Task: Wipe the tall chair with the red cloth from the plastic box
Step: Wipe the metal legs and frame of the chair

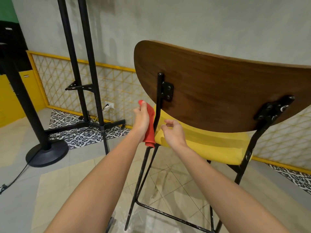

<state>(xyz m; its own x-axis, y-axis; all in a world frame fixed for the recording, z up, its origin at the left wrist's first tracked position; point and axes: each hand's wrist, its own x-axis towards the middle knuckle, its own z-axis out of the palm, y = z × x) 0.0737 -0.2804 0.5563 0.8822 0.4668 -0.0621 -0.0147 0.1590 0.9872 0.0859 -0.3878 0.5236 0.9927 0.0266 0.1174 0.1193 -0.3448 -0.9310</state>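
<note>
The tall chair (218, 91) stood with its back toward the viewer, a curved brown wooden backrest bolted to chipped black metal posts above a yellow seat (210, 145). The left hand (142, 121) gripped the red cloth (150, 126), thumb laid along it, and held it against the chair's left rear post (159, 98) just below the backrest. The cloth hung down as far as the seat's edge. The right hand (174, 134) hovered just right of that post, over the seat's rear edge, with its fingers loosely curled and nothing in them.

Under the chair lay a floor (176, 179) of pale beige and grey tiles, smudged in places. Behind the chair rose a grey plaster wall (185, 22), with a yellow-framed lattice panel (55, 76) along its foot and a strip of black-and-white patterned tiles (80, 135) below that. Left of the chair, two slim black poles (89, 47) rose from a low black foot. Farther left, a thicker black pole (21, 98) stood on a round base (47, 153), with a cable (18, 174) trailing across the floor. A white wall socket (109, 105) sat low between the slim poles and the chair.
</note>
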